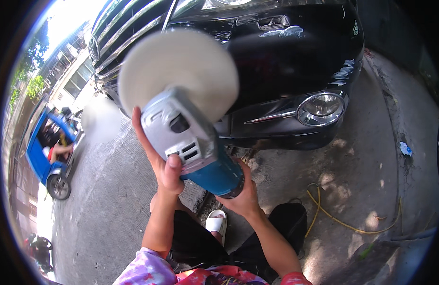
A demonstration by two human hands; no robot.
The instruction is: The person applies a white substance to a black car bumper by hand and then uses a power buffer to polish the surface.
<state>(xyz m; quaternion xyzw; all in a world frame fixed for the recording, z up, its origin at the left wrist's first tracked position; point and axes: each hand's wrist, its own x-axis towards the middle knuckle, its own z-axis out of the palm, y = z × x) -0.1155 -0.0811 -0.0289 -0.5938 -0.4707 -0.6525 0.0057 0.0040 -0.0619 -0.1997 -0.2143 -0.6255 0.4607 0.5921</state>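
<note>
Both of my hands are on a silver and teal-blue car polisher point(207, 168), tilted up toward the black car bumper point(281, 61). My left hand point(165, 166) grips the side of its silver head, one finger stretched along it. Around the rear end of the blue body, my right hand point(243, 197) is closed; some of its fingers are hidden behind the tool. The wide cream polishing pad point(148, 61) looks smeared by motion and covers part of the grille. Whether it touches the car I cannot tell. Whitish smears point(344, 72) mark the bumper near its corner.
A round fog light point(323, 109) sits low in the bumper. Yellow cord point(343, 227) loops over the concrete at right, with a crumpled blue-white scrap point(405, 149) beyond. My white slipper point(216, 222) is below the tool. On the road at left stands a blue tricycle point(41, 147) with someone inside.
</note>
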